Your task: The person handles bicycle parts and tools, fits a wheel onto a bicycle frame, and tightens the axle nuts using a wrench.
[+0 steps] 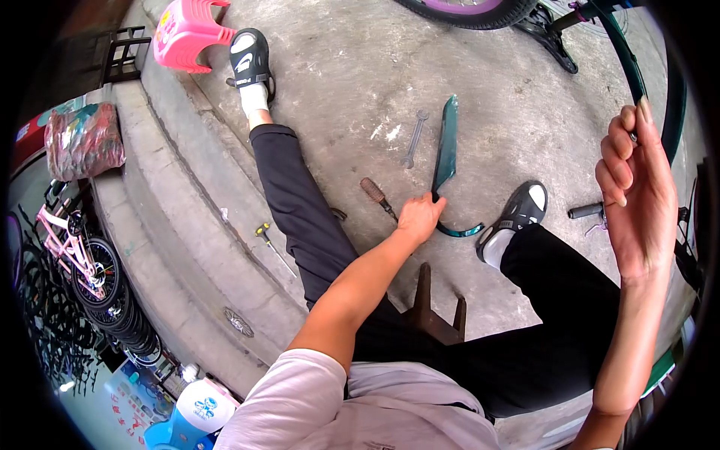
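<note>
Gripping the dark narrow end of a long, glossy teal blade-shaped piece, your left hand has its fingers curled closed around it. The blade lies on the grey concrete floor, its wide end pointing toward the floor's far edge. On the other side of that hand, a curved teal strip reaches toward your right black sandal; you cannot tell whether strip and blade are joined.

Just beside the blade, on the side toward the steps, lies a silver metal wrench. Nearer your left hand is a tool with a brown ribbed handle, its dark shaft angled toward your fingers.

Your right hand is raised at the other side, fingers bent and thumb up. A small dark thing shows at its fingertips, too little visible to identify, and you cannot tell how firmly it is held. Below that hand's level, a black cylindrical grip lies on the floor.

Near the floor's edge along the concrete steps is a yellow-and-black-handled screwdriver. Toward the far edge stands a black tyre with a purple rim.
</note>
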`<state>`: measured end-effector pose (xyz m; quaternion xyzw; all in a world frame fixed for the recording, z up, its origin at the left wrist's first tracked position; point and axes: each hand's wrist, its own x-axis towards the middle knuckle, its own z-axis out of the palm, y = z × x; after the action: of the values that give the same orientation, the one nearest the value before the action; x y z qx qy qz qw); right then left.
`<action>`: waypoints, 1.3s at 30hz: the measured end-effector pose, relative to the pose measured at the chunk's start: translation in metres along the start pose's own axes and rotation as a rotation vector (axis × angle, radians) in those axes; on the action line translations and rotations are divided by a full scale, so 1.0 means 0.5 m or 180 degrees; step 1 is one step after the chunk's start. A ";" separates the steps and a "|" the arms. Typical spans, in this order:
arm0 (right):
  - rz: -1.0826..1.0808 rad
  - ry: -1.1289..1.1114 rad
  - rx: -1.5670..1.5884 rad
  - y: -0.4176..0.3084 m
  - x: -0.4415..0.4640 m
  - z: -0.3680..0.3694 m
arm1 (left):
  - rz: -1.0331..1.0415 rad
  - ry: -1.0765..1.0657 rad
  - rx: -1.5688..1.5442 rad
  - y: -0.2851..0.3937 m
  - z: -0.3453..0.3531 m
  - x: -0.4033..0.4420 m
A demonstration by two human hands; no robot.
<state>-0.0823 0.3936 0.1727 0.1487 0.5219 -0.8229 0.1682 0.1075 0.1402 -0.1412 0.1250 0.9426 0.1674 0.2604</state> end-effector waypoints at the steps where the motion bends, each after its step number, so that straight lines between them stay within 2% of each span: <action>1: 0.0039 0.0015 -0.0002 0.000 -0.001 0.002 | 0.0020 0.0028 -0.0011 -0.005 -0.005 0.013; 7: 0.0108 0.0002 -0.0097 0.002 0.004 0.010 | 0.0087 0.0050 -0.0110 -0.029 -0.058 0.054; 10: 0.0248 0.0048 -0.0255 -0.009 0.003 0.005 | -0.0485 0.0140 -0.0240 -0.022 -0.087 0.050; 14: 0.0251 0.0008 -0.0215 -0.033 0.005 -0.021 | -0.0624 0.0139 -0.0344 -0.044 -0.072 0.028; 16: 0.0005 0.0049 -0.0216 -0.044 -0.003 -0.026 | -0.0647 0.0164 -0.0371 -0.041 -0.061 0.019; 19: -0.0242 0.0181 -0.0233 -0.053 -0.012 -0.038 | -0.1415 -0.0111 -0.0892 -0.030 -0.030 0.020; 20: -0.0203 0.0293 -0.0201 -0.053 -0.013 -0.044 | -0.1408 -0.0105 -0.0890 -0.022 -0.016 0.025; 22: -0.0181 0.0305 -0.0123 -0.053 -0.009 -0.051 | -0.2241 -0.0224 -0.1103 -0.009 0.008 0.044; 23: -0.0187 0.0364 -0.0324 -0.050 -0.011 -0.056 | -0.2429 -0.0156 -0.1200 -0.019 0.040 0.051; 25: -0.0167 0.0354 -0.0656 -0.044 -0.011 -0.061 | -0.2737 -0.0271 -0.1271 0.005 0.018 0.066; 31: -0.0114 0.0162 -0.1133 -0.041 -0.011 -0.054 | -0.2290 -0.0268 -0.0853 0.018 -0.023 0.060; 33: 0.0029 0.0031 -0.1281 -0.050 -0.011 -0.059 | -0.2124 -0.0070 -0.0804 0.000 -0.042 0.046; 35: 0.0094 -0.0031 -0.1326 -0.054 -0.009 -0.060 | -0.2204 0.0413 -0.0732 -0.037 -0.052 0.042; 36: 0.0088 -0.0176 -0.1315 -0.056 -0.003 -0.065 | -0.2260 0.0504 -0.0778 -0.052 -0.086 0.041; 39: 0.0244 -0.1469 -0.0436 -0.046 0.045 -0.109 | -0.2054 0.0745 -0.0718 -0.146 -0.139 0.050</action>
<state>-0.1088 0.4493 0.1592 -0.0354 0.5182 -0.7908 0.3238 0.0388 0.0643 -0.1242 -0.2286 0.9326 0.1927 0.2023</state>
